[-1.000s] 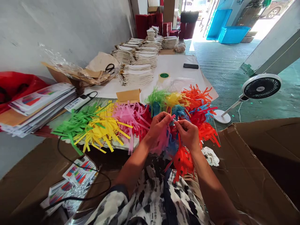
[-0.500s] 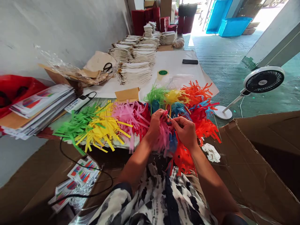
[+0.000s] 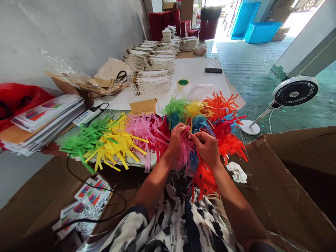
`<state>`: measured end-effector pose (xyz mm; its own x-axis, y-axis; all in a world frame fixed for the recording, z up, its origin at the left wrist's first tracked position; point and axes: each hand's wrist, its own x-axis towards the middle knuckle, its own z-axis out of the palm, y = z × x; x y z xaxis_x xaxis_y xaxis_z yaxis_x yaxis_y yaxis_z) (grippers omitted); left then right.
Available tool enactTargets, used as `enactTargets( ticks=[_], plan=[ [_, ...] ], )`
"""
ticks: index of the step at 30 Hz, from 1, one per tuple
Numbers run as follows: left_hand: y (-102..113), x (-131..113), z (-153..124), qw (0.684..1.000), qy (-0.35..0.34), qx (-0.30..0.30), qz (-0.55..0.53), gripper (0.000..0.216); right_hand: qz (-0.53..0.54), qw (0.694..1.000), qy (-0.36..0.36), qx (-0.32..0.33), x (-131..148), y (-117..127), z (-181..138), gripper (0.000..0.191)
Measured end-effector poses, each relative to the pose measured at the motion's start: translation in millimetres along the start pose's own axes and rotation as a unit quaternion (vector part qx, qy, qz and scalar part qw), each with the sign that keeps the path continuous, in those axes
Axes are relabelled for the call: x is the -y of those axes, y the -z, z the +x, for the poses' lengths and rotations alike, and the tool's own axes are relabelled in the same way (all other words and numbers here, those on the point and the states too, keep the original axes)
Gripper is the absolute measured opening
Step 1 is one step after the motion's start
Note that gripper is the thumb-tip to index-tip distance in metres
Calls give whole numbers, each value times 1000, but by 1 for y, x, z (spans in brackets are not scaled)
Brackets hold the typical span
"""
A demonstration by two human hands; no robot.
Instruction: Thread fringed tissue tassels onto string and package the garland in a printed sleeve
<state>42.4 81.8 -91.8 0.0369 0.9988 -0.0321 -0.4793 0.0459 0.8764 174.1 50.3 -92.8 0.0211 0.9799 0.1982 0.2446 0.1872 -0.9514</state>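
Note:
My left hand (image 3: 177, 140) is closed around the top of a pink tissue-paper tassel (image 3: 184, 155), whose strips hang below the fingers. Close beside it, my right hand (image 3: 208, 145) pinches a thin string at the tassel's head; the fingertips nearly meet and hide most of it. A blue tassel (image 3: 194, 161) hangs between the hands, and a red one (image 3: 204, 180) dangles under my right hand over the lap. More fringed tassels lie along the table edge: green (image 3: 85, 141), yellow (image 3: 118, 140) and pink (image 3: 144, 127) to the left, orange-red (image 3: 231, 143) to the right.
Stacked white bundles (image 3: 153, 82), a tape roll (image 3: 183, 83), a black phone (image 3: 213, 70) and scissors (image 3: 121, 75) lie on the table. Printed packets (image 3: 47, 119) are piled left. A white fan (image 3: 295, 91) stands right, near cardboard (image 3: 283, 175) and crumpled white paper (image 3: 236, 172).
My hands have drawn slightly closer together at the pink tassel's head, and the thin white string between them shows less. The red tassel's hanging strips have shifted a little.

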Motion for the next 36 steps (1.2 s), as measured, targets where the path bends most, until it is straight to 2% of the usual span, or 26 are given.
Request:
enactTargets(
  ticks=[6, 11, 17, 24, 29, 36],
  plan=[
    [-2, -3, -1, 1000, -1, -8, 7, 30, 22, 1000, -7, -1, 1, -2, 1, 40],
    [2, 2, -2, 1000, -6, -1, 3, 22, 32, 999, -12, -9, 0, -3, 2, 39],
    [8, 7, -4, 999, -24, 16, 34, 23, 44, 999, -20, -22, 0, -2, 2, 38],
    [10, 4, -7, 993, -69, 7, 97, 20, 66, 997, -38, -17, 0, -1, 3, 43],
    [9, 3, -6, 990, -98, 0, 101, 21, 81, 996, -47, 0, -5, -3, 3, 43],
    [13, 9, -3, 996, -66, 10, 62, 32, 73, 997, -21, -25, 1, -5, 1, 38]
  ],
)
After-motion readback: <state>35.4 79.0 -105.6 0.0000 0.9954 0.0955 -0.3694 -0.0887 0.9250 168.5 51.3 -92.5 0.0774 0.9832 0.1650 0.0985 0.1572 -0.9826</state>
